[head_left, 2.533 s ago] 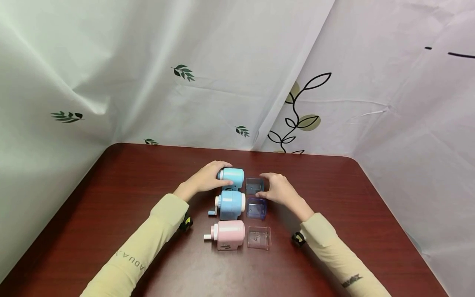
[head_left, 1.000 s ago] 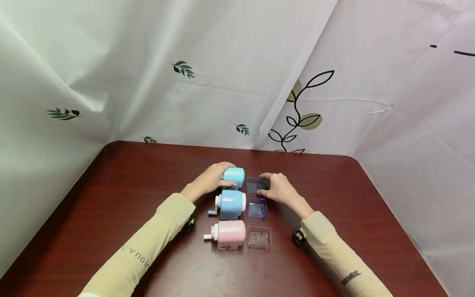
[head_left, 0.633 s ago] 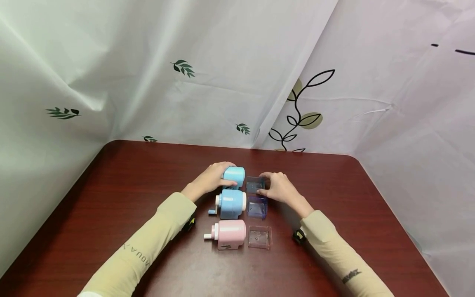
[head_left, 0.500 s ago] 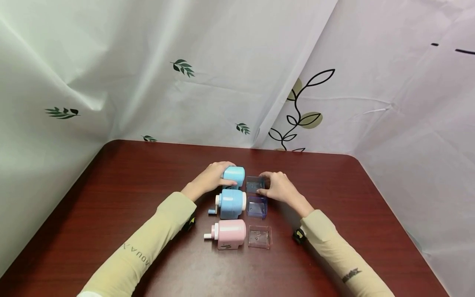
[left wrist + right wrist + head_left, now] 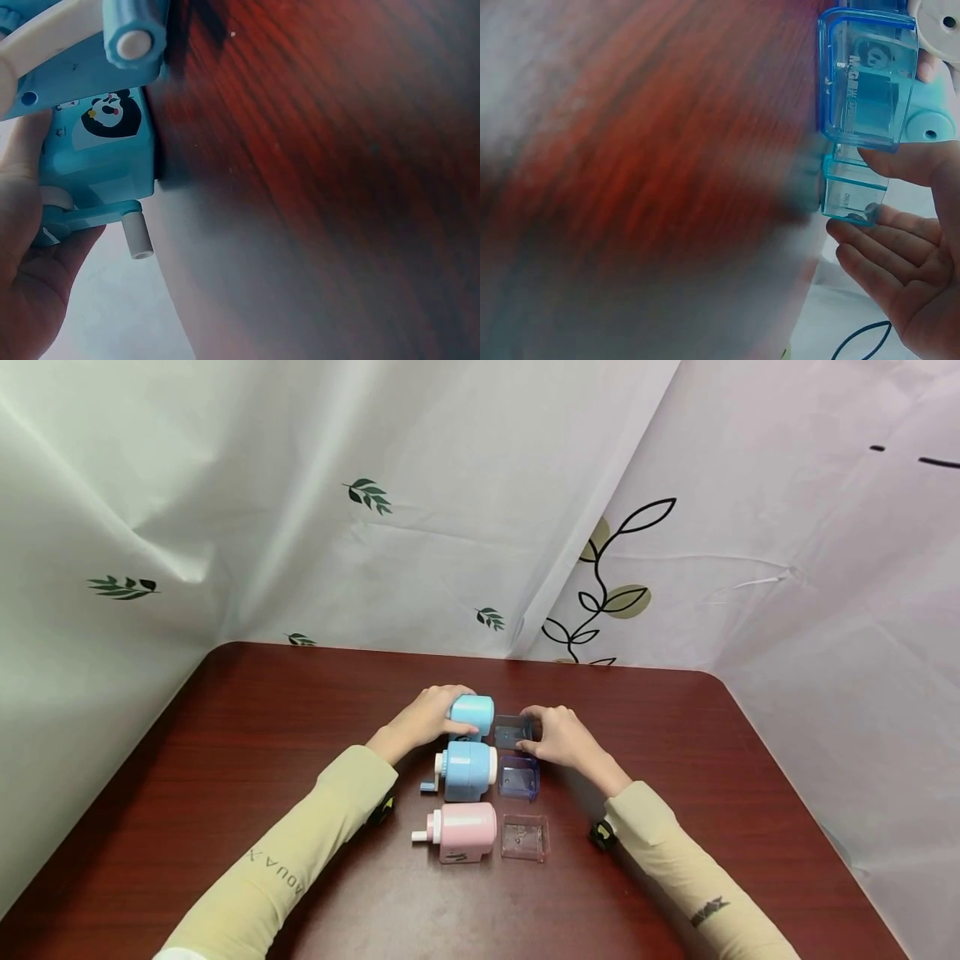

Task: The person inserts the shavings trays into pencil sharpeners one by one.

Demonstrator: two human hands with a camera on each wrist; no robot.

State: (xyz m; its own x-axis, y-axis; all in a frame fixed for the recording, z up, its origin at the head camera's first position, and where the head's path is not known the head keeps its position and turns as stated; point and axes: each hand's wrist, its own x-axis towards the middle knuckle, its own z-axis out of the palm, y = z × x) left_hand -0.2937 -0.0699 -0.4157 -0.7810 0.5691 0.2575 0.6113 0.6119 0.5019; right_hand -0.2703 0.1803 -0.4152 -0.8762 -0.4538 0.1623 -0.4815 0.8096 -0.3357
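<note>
My left hand (image 5: pixel 426 717) grips the crank end of a turquoise pencil sharpener (image 5: pixel 474 713), thumb on the near side. In the left wrist view the sharpener's panda sticker (image 5: pixel 111 114) and crank handle (image 5: pixel 137 236) show. Just right of it, my right hand (image 5: pixel 564 740) holds a clear teal shavings tray (image 5: pixel 512 732) by its right end. The right wrist view shows the thumb (image 5: pixel 900 163) on one side of the tray and fingertips at the other. A small gap separates tray and sharpener.
Nearer on the dark red table (image 5: pixel 660 727), a blue pencil sharpener (image 5: pixel 467 772) stands beside a clear blue tray (image 5: pixel 517 778). Nearest is a pink pencil sharpener (image 5: pixel 468 832) with a clear pinkish tray (image 5: pixel 524 838). A white patterned curtain (image 5: pixel 435 560) hangs behind.
My left hand and the turquoise sharpener moved slightly right early on, then stayed. Over the last half second my right hand and the teal tray have shifted slightly left, toward the sharpener.
</note>
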